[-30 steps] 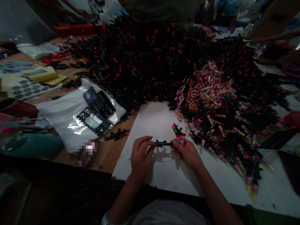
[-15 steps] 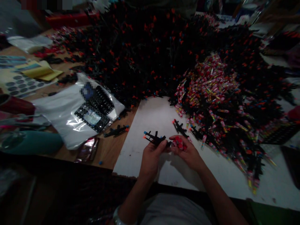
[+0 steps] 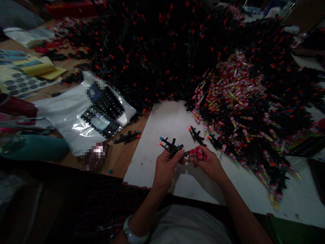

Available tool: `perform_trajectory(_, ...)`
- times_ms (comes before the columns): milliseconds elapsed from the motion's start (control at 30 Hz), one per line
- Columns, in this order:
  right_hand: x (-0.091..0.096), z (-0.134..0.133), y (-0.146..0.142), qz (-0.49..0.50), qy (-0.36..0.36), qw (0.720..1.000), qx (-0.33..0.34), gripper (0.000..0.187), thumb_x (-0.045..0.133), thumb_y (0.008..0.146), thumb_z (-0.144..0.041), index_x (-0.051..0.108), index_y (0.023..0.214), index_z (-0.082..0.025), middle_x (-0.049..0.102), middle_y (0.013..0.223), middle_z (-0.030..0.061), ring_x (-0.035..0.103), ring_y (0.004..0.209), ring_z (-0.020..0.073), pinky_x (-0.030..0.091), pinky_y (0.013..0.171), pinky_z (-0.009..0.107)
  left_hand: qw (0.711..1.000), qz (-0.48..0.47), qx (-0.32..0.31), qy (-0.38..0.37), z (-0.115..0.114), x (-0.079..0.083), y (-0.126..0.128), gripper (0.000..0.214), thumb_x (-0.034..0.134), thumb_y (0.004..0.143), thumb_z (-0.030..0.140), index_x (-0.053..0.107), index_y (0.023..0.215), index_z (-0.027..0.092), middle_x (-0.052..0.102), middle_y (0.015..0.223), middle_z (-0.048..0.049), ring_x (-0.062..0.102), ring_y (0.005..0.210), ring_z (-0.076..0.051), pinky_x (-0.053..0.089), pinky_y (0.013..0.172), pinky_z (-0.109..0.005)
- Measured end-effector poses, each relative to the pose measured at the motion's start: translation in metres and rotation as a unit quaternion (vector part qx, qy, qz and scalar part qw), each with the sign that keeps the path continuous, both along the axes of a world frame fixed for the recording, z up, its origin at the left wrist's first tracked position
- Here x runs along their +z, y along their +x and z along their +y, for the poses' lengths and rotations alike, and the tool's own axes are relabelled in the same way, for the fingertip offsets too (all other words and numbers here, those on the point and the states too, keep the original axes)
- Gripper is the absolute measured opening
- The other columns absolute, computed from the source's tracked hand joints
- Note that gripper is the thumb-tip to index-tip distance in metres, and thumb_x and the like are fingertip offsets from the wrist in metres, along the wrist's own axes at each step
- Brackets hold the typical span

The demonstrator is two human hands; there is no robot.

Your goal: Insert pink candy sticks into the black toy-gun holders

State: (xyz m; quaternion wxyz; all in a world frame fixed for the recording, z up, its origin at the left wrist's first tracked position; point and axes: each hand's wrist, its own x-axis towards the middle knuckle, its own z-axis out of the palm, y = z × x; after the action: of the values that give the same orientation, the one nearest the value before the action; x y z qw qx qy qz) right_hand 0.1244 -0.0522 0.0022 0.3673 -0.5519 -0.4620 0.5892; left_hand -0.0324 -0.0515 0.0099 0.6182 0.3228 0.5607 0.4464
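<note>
My left hand (image 3: 166, 166) is closed on a small black plastic toy gun (image 3: 170, 145) with an orange and blue tip that points up and left. My right hand (image 3: 208, 163) is closed on a few red-wrapped candy tubes (image 3: 197, 152), held against the toy's rear end. Both hands hover over a white board (image 3: 162, 125). Another black toy gun (image 3: 196, 134) lies on the board just beyond my right hand.
A huge heap of black toy guns (image 3: 162, 51) fills the far side. Wrapped candy tubes (image 3: 228, 98) are piled at the right. Left of the board lie a clear plastic bag (image 3: 71, 115) with black grid pieces, sticker sheets (image 3: 17, 83), and a loose toy gun (image 3: 127, 137).
The toy gun has turned from lying level between both hands to slanting up and left in my left hand. My right hand has brought the candy tubes against its rear end.
</note>
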Motion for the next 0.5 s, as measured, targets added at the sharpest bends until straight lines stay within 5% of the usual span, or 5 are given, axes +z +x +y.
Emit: perform_trajectory(500,-0.012,-0.002,0.004,-0.135,0.056,0.989,0.029,0.022,0.068,0.076,-0.04,0.059,0.081,-0.02,0.062,0.071,-0.0014,0.053,0.055,0.0117,0.043,0.055,0.024,0.999,0.013,0.031,-0.011,-0.003,-0.001,0.004,0.018,0.07,0.074,0.03,0.065,0.079,0.013,0.065,0.056,0.001,0.057,0.053,-0.01,0.046,0.057,-0.022)
